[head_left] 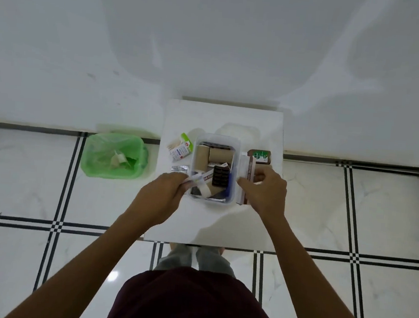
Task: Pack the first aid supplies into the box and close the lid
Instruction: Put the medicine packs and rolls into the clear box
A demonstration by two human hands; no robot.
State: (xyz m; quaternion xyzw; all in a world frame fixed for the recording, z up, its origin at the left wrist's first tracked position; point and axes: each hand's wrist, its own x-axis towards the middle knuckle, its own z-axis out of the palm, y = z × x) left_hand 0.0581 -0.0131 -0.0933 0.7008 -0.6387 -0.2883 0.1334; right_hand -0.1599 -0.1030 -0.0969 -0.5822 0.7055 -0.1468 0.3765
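Observation:
A clear plastic box (234, 176) stands on a small white table (212, 225). Inside lie tan bandage rolls (220, 154), a dark blister strip (220, 177) and other packets. My left hand (165, 193) pinches a small white tube or packet (198, 177) over the box's near left corner. My right hand (264, 191) grips a long white and brown carton (245, 167) that lies along the box's right side. A brown bottle with a green label (260, 156) stands behind that carton. The translucent lid (238, 132) lies behind the box.
Left of the box sit a pack of cotton swabs (180, 147) and a flat silver sachet (179, 168). A green-lined bin (113, 155) stands on the tiled floor left of the table. A white wall rises behind.

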